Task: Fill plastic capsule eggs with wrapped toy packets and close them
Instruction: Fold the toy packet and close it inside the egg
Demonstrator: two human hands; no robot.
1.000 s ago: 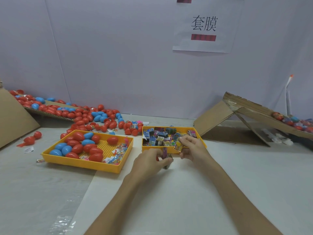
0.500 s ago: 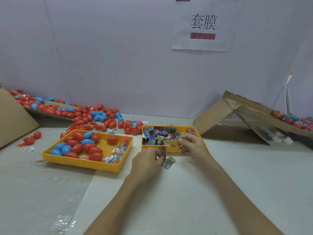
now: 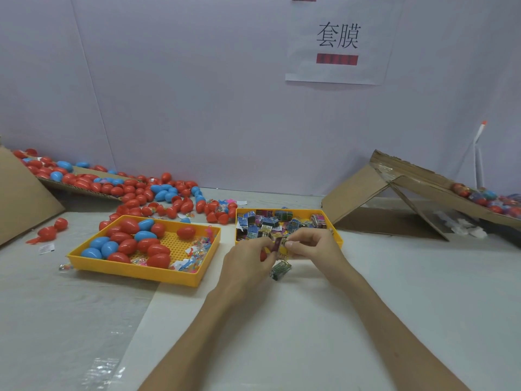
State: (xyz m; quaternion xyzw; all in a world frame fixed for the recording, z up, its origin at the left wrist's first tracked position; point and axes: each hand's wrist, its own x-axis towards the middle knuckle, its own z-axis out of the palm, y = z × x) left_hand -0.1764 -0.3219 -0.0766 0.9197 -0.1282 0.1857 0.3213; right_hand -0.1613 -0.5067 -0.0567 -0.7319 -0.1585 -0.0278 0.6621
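The left hand (image 3: 248, 261) has raised its dark packet (image 3: 278, 244) to the right hand (image 3: 313, 244), which now pinches it.
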